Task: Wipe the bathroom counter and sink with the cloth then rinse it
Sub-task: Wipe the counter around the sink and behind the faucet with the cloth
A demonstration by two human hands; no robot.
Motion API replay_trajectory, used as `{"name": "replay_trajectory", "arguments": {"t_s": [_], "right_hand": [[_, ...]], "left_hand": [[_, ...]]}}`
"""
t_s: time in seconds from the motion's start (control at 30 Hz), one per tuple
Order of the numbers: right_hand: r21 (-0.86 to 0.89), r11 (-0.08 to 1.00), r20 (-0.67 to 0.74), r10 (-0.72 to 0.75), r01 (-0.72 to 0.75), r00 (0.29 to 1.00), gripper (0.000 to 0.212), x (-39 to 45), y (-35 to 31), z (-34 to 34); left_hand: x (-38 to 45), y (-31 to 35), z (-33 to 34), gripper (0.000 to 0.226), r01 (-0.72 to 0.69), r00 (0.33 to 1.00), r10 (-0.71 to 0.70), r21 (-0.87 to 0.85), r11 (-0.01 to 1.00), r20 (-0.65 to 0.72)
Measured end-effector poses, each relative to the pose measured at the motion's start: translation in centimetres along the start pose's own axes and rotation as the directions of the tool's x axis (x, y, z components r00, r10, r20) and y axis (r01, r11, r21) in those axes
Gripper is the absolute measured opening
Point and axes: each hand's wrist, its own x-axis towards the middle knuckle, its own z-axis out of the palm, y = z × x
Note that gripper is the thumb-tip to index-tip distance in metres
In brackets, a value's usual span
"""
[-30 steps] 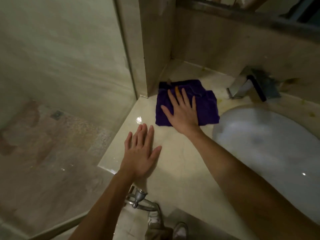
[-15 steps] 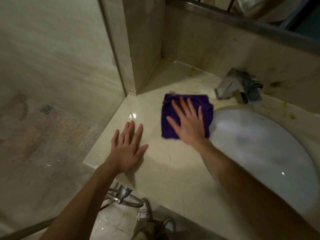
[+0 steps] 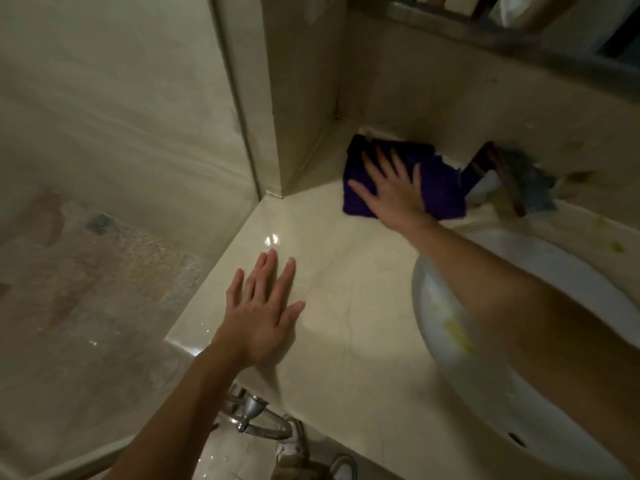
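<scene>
The right hand lies flat on the purple cloth, fingers straight and spread, pressing it down onto the pale marble surface. The cloth sits at the back of the surface, close to the corner where the rear wall meets a tiled pillar, and its right edge comes just beside the base of the faucet. The faucet is blurred, so its shape is hard to read beyond a dark angular spout leaning toward the basin.

The left hand rests palm down on the bare surface near its front left edge, fingers straight and slightly fanned, holding nothing. The two hands are well apart, the left one nearer the person and the right one reaching far back.

The white oval sink fills the right side, and the right forearm crosses over its rim. A few yellowish smears show inside the basin and on the ledge behind it. To the left of the pillar stands a glass shower panel with a mottled floor visible through it. Below the front edge of the surface a chrome ring fitting sticks out, and the toe of a shoe shows on the floor.
</scene>
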Motion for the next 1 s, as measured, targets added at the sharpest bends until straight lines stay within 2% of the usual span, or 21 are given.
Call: {"name": "replay_trajectory", "arguments": {"t_s": [0.23,0.37,0.43,0.53,0.6,0.67,0.73,0.87,1.0], "right_hand": [[0.013,0.994,-0.014,-0.111,0.111,0.994,0.079,-17.6,-5.1,2.8],[0.002,0.985,-0.010,-0.173,0.173,0.985,0.076,-20.7,-4.7,3.2],[0.036,0.975,0.011,-0.221,0.220,0.975,0.077,-18.5,-4.1,2.6],[0.057,0.966,-0.041,-0.249,0.251,0.968,0.074,-12.4,-2.8,2.2],[0.035,0.973,-0.063,-0.226,0.228,0.972,0.075,-7.7,-1.8,1.6],[-0.011,0.970,-0.005,-0.243,0.243,0.970,0.080,-3.6,-0.9,0.3],[-0.044,0.954,0.030,-0.296,0.297,0.955,0.080,1.3,-0.3,-0.1],[-0.074,0.925,-0.014,-0.375,0.373,0.927,0.080,9.2,0.9,0.1],[-0.091,0.920,-0.079,-0.389,0.382,0.918,0.080,10.4,0.4,0.6]], "left_hand": [[-0.3,0.5,-0.5,0.077,0.010,1.000,-0.009,-0.039,0.999,0.014],[-0.4,1.3,-0.3,0.076,0.052,0.997,-0.054,-0.038,0.998,-0.050],[0.5,2.0,-0.6,0.074,0.042,0.995,-0.049,-0.081,0.996,-0.086],[4.3,4.1,-1.3,0.070,-0.049,0.988,0.034,-0.096,0.994,-0.149],[6.8,5.6,-1.5,0.070,-0.022,0.988,0.003,-0.123,0.992,-0.155],[7.9,6.9,-1.5,0.074,0.022,0.995,-0.033,-0.105,0.994,-0.097],[8.7,6.9,-1.2,0.080,0.028,0.999,-0.027,0.004,1.000,-0.047],[9.5,6.6,-0.9,0.080,0.028,0.999,-0.028,0.013,1.000,0.019],[9.6,6.5,-1.2,0.079,0.035,0.998,-0.037,0.041,0.999,0.057]]}}
